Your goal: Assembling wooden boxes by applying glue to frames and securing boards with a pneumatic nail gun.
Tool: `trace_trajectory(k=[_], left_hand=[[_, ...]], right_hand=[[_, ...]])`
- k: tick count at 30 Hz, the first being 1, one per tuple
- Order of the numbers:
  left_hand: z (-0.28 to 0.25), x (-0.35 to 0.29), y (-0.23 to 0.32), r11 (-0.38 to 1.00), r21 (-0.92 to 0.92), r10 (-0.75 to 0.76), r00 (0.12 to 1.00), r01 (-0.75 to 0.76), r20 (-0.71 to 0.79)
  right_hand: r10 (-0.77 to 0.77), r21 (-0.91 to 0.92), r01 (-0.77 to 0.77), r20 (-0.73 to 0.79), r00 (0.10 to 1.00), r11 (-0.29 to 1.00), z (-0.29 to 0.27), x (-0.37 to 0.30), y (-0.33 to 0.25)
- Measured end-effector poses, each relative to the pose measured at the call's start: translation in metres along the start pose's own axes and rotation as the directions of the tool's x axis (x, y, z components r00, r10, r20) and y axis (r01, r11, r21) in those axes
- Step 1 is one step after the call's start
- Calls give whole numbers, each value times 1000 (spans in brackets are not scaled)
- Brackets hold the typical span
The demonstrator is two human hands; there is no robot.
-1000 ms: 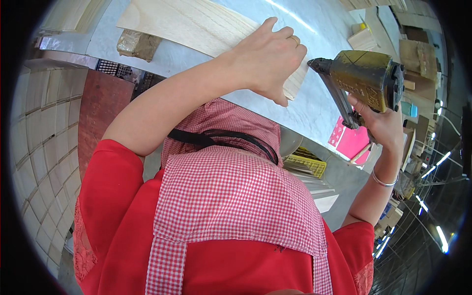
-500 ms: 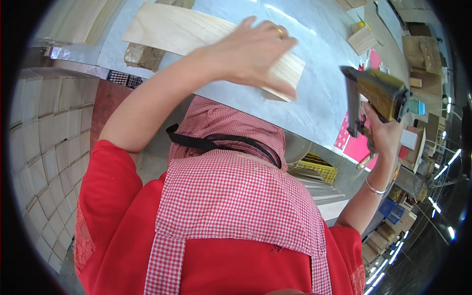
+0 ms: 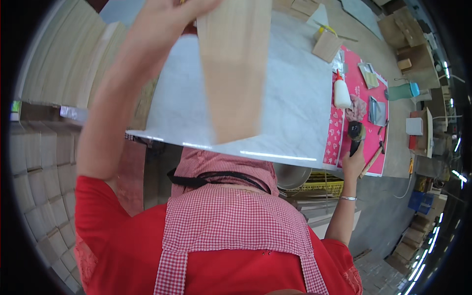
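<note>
My left hand [image 3: 164,22], blurred and partly cut off by the top edge, is closed on a long pale wooden board [image 3: 236,73]. The thumb lies at the board's left side; the other fingers are not clearly seen. Tilted over the white marbled table [image 3: 182,93], the board has its near end close to the front edge. At the right, my right hand [image 3: 354,161] grips the handle of a nail gun or stapler [image 3: 355,132], which points away from me above a pink mat [image 3: 344,147]. Little of the tool's body shows from this angle.
On the mat are a white glue bottle [image 3: 342,92], a crumpled cloth [image 3: 356,108], a metal case [image 3: 377,111] and a hammer [image 3: 372,160]. A small wooden box [image 3: 327,46] stands behind. Board stacks [image 3: 64,54] rise at left. A yellow crate [image 3: 322,184] sits below the table.
My left hand has gone from over the board to its far end and lifted and turned it. The right hand has lowered the tool toward the mat. The view has shifted too.
</note>
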State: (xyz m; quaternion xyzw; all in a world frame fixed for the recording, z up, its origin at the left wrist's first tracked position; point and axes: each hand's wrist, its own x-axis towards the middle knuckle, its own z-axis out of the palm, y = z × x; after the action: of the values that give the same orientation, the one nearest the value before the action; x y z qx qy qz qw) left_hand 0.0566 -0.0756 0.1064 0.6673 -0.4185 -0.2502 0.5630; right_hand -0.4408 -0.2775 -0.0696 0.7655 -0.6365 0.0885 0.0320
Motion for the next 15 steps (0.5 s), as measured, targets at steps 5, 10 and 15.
trace_trajectory(k=[5, 10, 15], left_hand=[[49, -60, -62, 855, -448, -350, 929, 262, -125], [60, -103, -107, 634, -606, -633, 772, 481, -50], [45, -138, -120, 602, -575, -720, 688, 554, -91]], right_hand=[[-94, -131, 90, -24, 995, 987, -16, 9, -37], [-107, 626, 185, -160, 981, 758, 6, 101, -114], [-50, 435, 229, -386, 921, 871, 75, 207, -198]])
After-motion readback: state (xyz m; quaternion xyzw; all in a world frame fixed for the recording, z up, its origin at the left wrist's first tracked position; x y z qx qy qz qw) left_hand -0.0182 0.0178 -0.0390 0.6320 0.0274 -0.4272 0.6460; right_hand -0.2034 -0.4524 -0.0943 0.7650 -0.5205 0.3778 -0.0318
